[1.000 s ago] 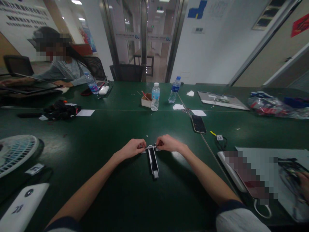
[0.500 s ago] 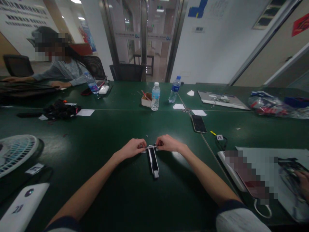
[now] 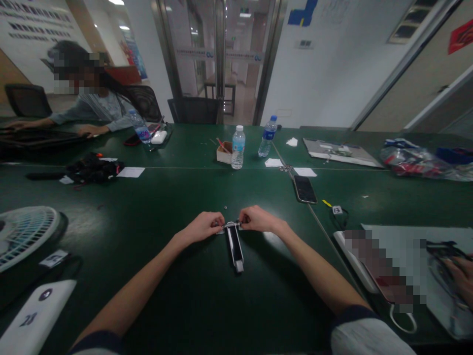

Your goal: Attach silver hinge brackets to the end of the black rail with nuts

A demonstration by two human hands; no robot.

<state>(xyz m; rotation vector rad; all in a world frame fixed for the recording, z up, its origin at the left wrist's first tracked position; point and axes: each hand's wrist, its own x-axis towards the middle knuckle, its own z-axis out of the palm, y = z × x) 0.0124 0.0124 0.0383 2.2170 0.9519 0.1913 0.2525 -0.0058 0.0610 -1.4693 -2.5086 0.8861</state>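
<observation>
Head view: strip (image 3: 235,246) lies flat on the green table (image 3: 177,301), dead centre, long axis running 12 to 6, small metal tab (image 3: 239,266) at the 6 end. Left hand (image 3: 201,228) comes in from 9 and right hand (image 3: 258,219) from 3. Both are pinched shut on the pale cross-piece at the strip's 12 end, fingertips nearly meeting over it and the rest of the strip lying free. Whether the fingers grip or only press down can't be told. Judgement: the strip looks thin, narrow and light, stiff along its length, with a glossy black face that is likely slippery and easy to mark. The end pieces look small and fragile. Safest hold would be the two long edges near mid-length, not the face or the tab. Around it: phone (image 3: 305,189) at 2, two water bottles (image 3: 238,148) (image 3: 267,136) and a small box (image 3: 223,153) at 12, and a fan (image 3: 22,236) at 9. Another person's hand (image 3: 460,278) is at 4, well apart. A co-worker sits at 10, across the table.
</observation>
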